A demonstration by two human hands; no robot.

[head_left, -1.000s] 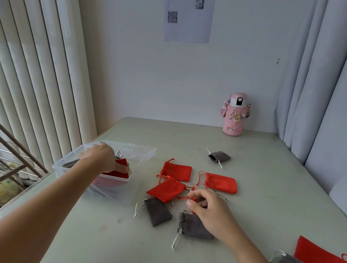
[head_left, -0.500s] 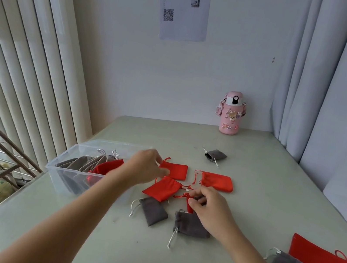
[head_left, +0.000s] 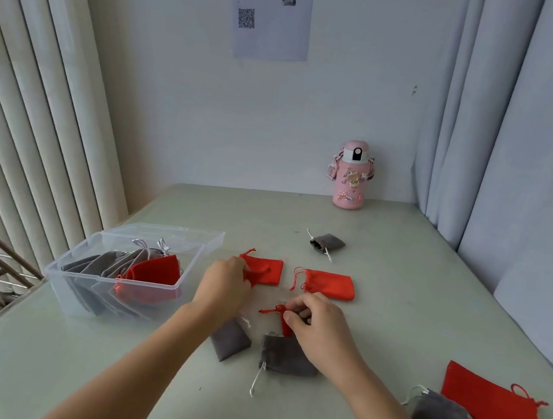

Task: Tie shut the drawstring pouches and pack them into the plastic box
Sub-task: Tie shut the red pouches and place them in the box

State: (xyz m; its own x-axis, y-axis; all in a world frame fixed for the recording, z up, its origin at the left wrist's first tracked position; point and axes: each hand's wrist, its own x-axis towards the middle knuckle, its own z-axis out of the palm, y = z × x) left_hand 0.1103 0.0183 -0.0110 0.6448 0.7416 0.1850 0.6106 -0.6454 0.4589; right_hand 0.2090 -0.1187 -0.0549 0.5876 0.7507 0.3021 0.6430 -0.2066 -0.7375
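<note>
Supporting surface: table, with loose pouches scattered across it.
Plastic box: on the left side, holding several grey pouches and one red.
Left hand: fingers curled on red pouch, mid-table.
Right hand: pinching red drawstring, over grey pouch.

Lighting: bright, soft, even daylight. Source: window behind vertical blinds, far left of left hand; slats there near blown out. Table carried pale sheen, strongest left of and nearer than left hand. Shadows: faint, soft-edged, close beneath right hand. Glints on rim of plastic box. Focus: cord of red pouch at right fingertips crisp. Distortion: blinds and curtain leaned; forearms stretched at bottom edge. Wall sheet print unreadable.
</note>
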